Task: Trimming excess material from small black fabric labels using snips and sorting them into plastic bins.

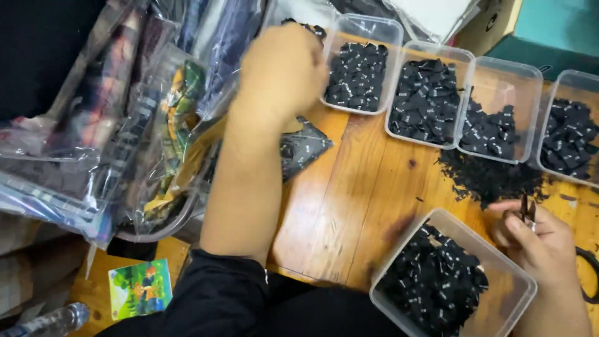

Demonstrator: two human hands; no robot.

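Observation:
My left hand (284, 65) reaches far forward over a clear plastic tub (299, 15) at the back left; its fingers are curled down and what they hold is hidden. Next to it stands a tub of small black fabric labels (357, 75). My right hand (540, 240) rests at the lower right beside a nearer tub of black labels (437, 281). It pinches a small dark metal tool (526, 209), which looks like snips.
Three more clear tubs of black labels (427, 93) (493, 128) (569, 137) line the back of the wooden table (349, 193). A heap of black scraps (490, 178) lies before them. Garments in clear bags (112, 125) are piled on the left. A colourful card (140, 287) and a bottle (50, 321) lie lower left.

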